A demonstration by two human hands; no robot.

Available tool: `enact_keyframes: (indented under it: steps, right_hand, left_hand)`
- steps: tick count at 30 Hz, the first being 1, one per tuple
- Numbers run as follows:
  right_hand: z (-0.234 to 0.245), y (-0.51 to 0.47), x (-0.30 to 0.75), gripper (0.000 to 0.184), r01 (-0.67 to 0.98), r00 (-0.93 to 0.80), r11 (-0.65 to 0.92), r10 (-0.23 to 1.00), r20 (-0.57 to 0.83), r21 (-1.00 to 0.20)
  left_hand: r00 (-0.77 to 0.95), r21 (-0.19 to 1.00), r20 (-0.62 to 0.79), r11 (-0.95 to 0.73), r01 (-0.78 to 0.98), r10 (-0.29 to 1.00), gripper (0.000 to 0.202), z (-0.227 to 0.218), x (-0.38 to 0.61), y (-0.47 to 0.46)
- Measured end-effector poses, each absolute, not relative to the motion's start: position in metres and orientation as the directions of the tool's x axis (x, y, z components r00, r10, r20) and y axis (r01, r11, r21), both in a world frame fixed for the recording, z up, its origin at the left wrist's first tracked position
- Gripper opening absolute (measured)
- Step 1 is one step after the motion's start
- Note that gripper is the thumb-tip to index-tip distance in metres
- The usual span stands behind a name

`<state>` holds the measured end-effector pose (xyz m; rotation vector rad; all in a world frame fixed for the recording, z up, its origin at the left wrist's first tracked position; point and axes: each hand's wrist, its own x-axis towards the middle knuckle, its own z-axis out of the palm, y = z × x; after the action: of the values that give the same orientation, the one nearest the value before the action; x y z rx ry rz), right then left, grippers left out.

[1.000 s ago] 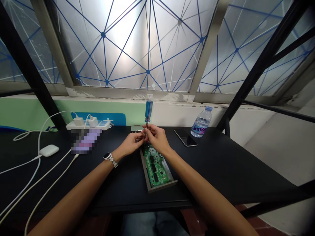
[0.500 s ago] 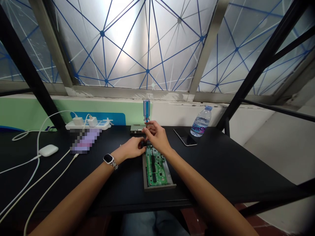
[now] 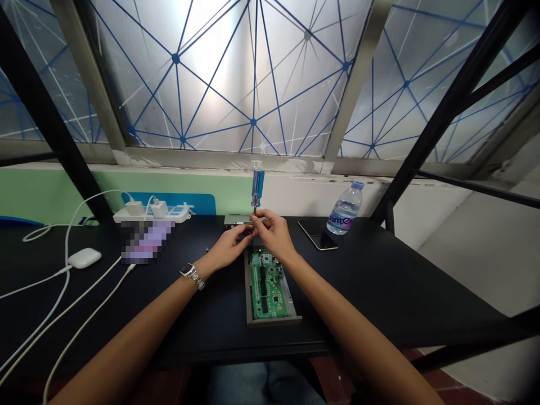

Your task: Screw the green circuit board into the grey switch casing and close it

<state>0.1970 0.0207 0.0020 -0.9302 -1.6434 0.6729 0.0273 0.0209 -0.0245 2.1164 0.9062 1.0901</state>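
- The black table (image 3: pixel 358 292) fills the lower half of the frame; from my remote place I watch the work near its middle.
- The tray (image 3: pixel 274 323) with the green circuit board (image 3: pixel 276 292) lies below the centre, its long axis nearly up and down in the frame, the near end leaning slightly to the right.
- The left hand (image 3: pixel 225 246) has changed most: half a second ago it was lower, at the far-left corner of the tray; now its thumb and fingertips are nearly together beside the screwdriver's shaft. I cannot tell if they grip it.
- The right hand (image 3: pixel 274 233) has thumb and fingers pinched on the shaft, just under the handle.
- The screwdriver (image 3: pixel 257 188) stands at the centre, almost upright, handle up and leaning a little to the right; its tip, hidden, should point down. I judge that both hands are now guiding it.
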Motion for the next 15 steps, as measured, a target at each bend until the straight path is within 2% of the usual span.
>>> enact_keyframes:
  steps: [2,5,11,15]
  right_hand:
    - [0.0021,0.0205,0.1969,0.028,0.261,-0.116,0.545,0.837,0.535,-0.797]
    - [0.0024,0.0204,0.1966,0.028,0.265,-0.117,0.556,0.829,0.546,-0.788]
    - [0.0039,0.0168,0.1944,0.029,0.280,-0.140,0.544,0.838,0.527,-0.791]
    - [0.0053,0.0153,0.1929,0.023,0.299,-0.089,0.526,0.846,0.525,-0.796]
  left_hand:
    - [0.431,0.805,0.452,-0.565,0.179,0.781,0.036,-0.0288,0.0310,0.0241]
    - [0.420,0.837,0.457,-0.539,0.093,0.784,0.034,-0.0345,0.0352,0.0278]
    - [0.372,0.871,0.453,-0.492,0.010,0.810,0.032,-0.0340,0.0372,0.0272]
    - [0.302,0.876,0.454,-0.481,0.017,0.838,0.034,-0.0326,0.0384,0.0256]
